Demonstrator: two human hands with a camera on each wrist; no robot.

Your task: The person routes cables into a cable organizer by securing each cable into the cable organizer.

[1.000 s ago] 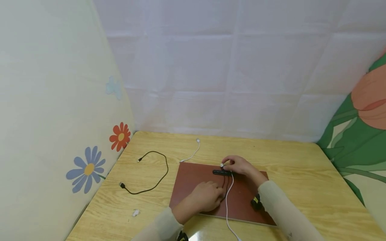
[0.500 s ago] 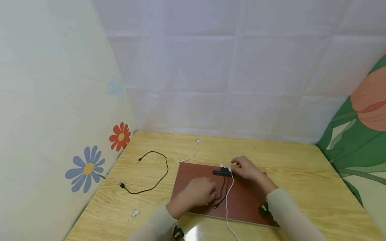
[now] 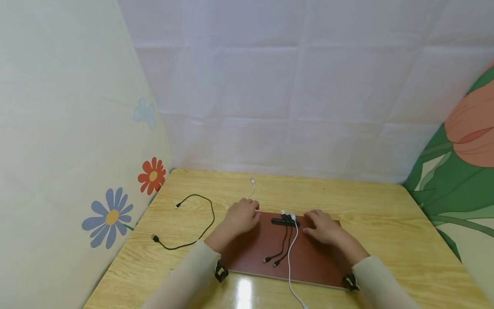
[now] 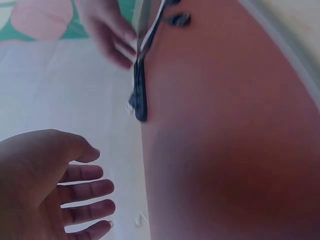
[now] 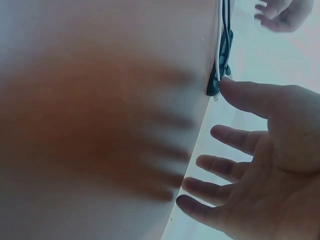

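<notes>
On a reddish-brown board (image 3: pixel 266 240), near its far edge, lies a black cable holder (image 3: pixel 278 221). Two short black cables (image 3: pixel 286 242) and a white cable (image 3: pixel 290 262) run from it toward the near side. Their plugs stick out just beyond the holder. My left hand (image 3: pixel 241 216) hovers by the board's far left corner, fingers spread and holding nothing, as the left wrist view shows. To the right of the holder is my right hand (image 3: pixel 326 227), also holding nothing; in the right wrist view its fingers are spread out.
A longer black USB cable (image 3: pixel 213 210) curves across the wooden table (image 3: pixel 378 214) at the left. Behind the board, a short white cable (image 3: pixel 253 184) is partly hidden by my left hand. Printed cloth walls close off the back and sides.
My left hand has left the black cables' near ends and moved away to the far left. The right hand has let go at the holder and drawn to the right.
</notes>
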